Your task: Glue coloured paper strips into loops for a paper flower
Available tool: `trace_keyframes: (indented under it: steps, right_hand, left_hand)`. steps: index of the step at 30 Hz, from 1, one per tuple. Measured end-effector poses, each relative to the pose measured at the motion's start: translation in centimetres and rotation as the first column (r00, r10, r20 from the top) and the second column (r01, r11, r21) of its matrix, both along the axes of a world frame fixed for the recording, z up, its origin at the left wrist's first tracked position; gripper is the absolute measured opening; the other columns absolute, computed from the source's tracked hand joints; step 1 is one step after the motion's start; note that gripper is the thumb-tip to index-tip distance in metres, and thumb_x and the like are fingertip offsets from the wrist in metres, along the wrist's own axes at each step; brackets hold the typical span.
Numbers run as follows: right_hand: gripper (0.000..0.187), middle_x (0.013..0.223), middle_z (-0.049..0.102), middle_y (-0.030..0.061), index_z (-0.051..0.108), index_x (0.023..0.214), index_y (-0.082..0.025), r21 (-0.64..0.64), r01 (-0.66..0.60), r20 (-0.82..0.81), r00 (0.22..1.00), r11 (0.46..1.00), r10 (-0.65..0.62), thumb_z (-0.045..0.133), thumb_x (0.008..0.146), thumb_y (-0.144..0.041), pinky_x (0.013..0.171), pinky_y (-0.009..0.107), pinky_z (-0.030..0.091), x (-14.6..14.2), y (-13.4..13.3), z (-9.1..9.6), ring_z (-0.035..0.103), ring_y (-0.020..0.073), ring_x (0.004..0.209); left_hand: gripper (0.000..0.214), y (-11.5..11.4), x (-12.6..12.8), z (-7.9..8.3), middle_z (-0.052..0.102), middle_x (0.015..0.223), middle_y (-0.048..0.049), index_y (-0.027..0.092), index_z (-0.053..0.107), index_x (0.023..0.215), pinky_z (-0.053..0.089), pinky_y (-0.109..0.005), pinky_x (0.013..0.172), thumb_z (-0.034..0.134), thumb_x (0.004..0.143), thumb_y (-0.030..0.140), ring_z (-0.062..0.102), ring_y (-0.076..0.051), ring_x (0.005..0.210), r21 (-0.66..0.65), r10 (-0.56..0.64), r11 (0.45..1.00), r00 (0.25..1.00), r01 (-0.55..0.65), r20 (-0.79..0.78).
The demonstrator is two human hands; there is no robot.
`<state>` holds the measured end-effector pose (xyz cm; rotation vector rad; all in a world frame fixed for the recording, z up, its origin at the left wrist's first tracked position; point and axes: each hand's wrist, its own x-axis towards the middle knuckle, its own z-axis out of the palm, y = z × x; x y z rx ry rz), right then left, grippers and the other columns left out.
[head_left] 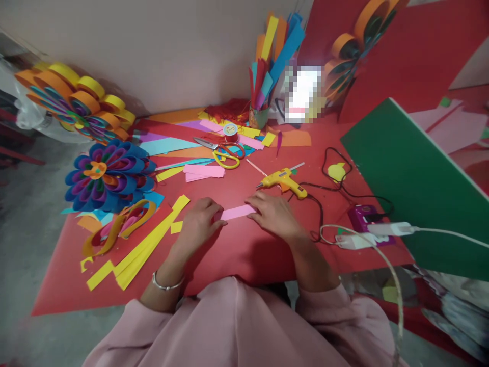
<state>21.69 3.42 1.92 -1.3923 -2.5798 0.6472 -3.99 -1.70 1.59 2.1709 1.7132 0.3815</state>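
A pink paper strip (237,212) lies flat on the red sheet (237,255) in front of me. My left hand (199,222) rests on the strip's left end, fingers curled down onto it. My right hand (272,214) presses the strip's right end with its fingers laid over it. A yellow glue gun (284,182) lies just beyond my right hand, its black cord (336,188) looping to the right.
Yellow-and-red-handled scissors (225,152), more pink strips (204,172) and a tape roll (230,129) lie farther back. Yellow strips (143,247) and paper flowers (109,176) are at left. A green board (420,188), a power strip (367,216) and a white cable (389,270) are at right. A cup of paper strips (260,114) stands at the back.
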Motion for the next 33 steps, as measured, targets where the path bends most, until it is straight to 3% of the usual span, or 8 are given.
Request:
trace_keyframes:
  steps: [6, 12, 15, 17, 19, 21, 25, 33]
  right_hand:
    - [0.036, 0.127, 0.072, 0.0059, 0.069, 0.133, -0.026, -0.007, -0.042, -0.017, 0.999, 0.999, 0.042, 0.072, 0.098, -0.033, 0.08, 0.031, 0.043, -0.4, 0.0, -0.6, 0.068, 0.0223, 0.111]
    - [0.029, 0.124, 0.072, 0.0053, 0.071, 0.129, -0.027, -0.006, -0.048, 0.001, 0.999, 0.999, 0.048, 0.068, 0.101, -0.033, 0.08, 0.03, 0.043, -0.4, 0.1, -0.4, 0.068, 0.0211, 0.108]
    - [0.029, 0.124, 0.072, 0.0063, 0.072, 0.13, -0.026, -0.012, -0.052, 0.011, 0.999, 0.999, 0.052, 0.066, 0.102, -0.033, 0.078, 0.031, 0.042, -0.5, 0.0, -0.2, 0.068, 0.0221, 0.108]
    - [0.029, 0.124, 0.072, 0.0069, 0.073, 0.129, -0.025, -0.003, -0.048, 0.018, 0.999, 0.999, 0.048, 0.065, 0.102, -0.032, 0.077, 0.032, 0.041, -0.5, -0.1, -0.1, 0.068, 0.023, 0.106]
    - [0.027, 0.124, 0.072, 0.0065, 0.074, 0.126, -0.026, 0.009, -0.036, 0.022, 0.999, 0.999, 0.036, 0.064, 0.102, -0.032, 0.074, 0.032, 0.04, -0.5, -0.1, -0.4, 0.068, 0.0235, 0.104]
    - [0.028, 0.124, 0.072, 0.0062, 0.073, 0.128, -0.026, 0.03, -0.034, 0.008, 0.999, 0.999, 0.034, 0.064, 0.102, -0.033, 0.072, 0.033, 0.038, -0.5, -0.1, -0.7, 0.067, 0.0238, 0.104]
    - [0.031, 0.125, 0.072, 0.0068, 0.072, 0.131, -0.027, 0.057, -0.04, -0.038, 0.998, 0.998, 0.042, 0.063, 0.102, -0.035, 0.071, 0.033, 0.038, -0.3, -0.1, -1.3, 0.066, 0.0241, 0.106]
    - [0.026, 0.117, 0.072, 0.0054, 0.077, 0.124, -0.029, 0.052, -0.045, -0.036, 0.998, 0.998, 0.047, 0.063, 0.103, -0.035, 0.068, 0.033, 0.035, -0.4, -0.2, -1.1, 0.066, 0.0217, 0.1]
  left_hand:
    - [0.013, 0.1, 0.3, -0.6, 0.067, 0.101, -0.0077, 0.021, 0.07, 0.096, 0.05, -0.038, 0.085, 0.076, 0.088, 0.029, 0.063, -0.027, 0.101, -0.005, 0.007, 1.0, 0.999, -0.007, 0.036]
    - [0.013, -0.6, 0.2, -0.1, 0.07, 0.101, -0.008, 0.021, 0.072, 0.095, 0.053, -0.04, 0.085, 0.066, 0.092, 0.033, 0.067, -0.025, 0.096, -0.065, 0.159, 0.987, 0.959, -0.148, 0.235]
    - [0.021, -1.8, -0.3, 0.3, 0.075, 0.109, -0.0092, 0.022, 0.073, 0.105, 0.055, -0.041, 0.092, 0.064, 0.093, 0.036, 0.07, -0.025, 0.104, -0.182, 0.356, 0.934, 0.781, -0.306, 0.513]
    - [0.027, -2.5, -0.7, 0.8, 0.076, 0.113, -0.0097, 0.022, 0.072, 0.111, 0.057, -0.041, 0.095, 0.07, 0.09, 0.038, 0.072, -0.026, 0.111, -0.355, 0.497, 0.865, 0.523, -0.354, 0.692]
    - [0.032, -3.0, -1.0, 1.2, 0.076, 0.117, -0.0095, 0.023, 0.072, 0.11, 0.057, -0.041, 0.098, 0.079, 0.083, 0.038, 0.071, -0.027, 0.118, -0.503, 0.58, 0.807, 0.261, -0.308, 0.772]
    - [0.034, -3.1, -1.1, 1.6, 0.075, 0.118, -0.0094, 0.023, 0.073, 0.107, 0.058, -0.04, 0.098, 0.085, 0.078, 0.037, 0.069, -0.028, 0.123, -0.593, 0.627, 0.77, 0.106, -0.235, 0.772]
    - [0.034, -2.4, -0.9, 1.7, 0.074, 0.115, -0.0086, 0.022, 0.074, 0.104, 0.06, -0.043, 0.097, 0.087, 0.076, 0.036, 0.069, -0.027, 0.121, -0.605, 0.617, 0.774, 0.004, -0.185, 0.787]
    - [0.032, -2.1, -0.8, 1.5, 0.072, 0.111, -0.006, 0.022, 0.073, 0.1, 0.06, -0.038, 0.092, 0.085, 0.072, 0.028, 0.067, -0.023, 0.116, -0.606, 0.624, 0.75, -0.022, -0.265, 0.781]
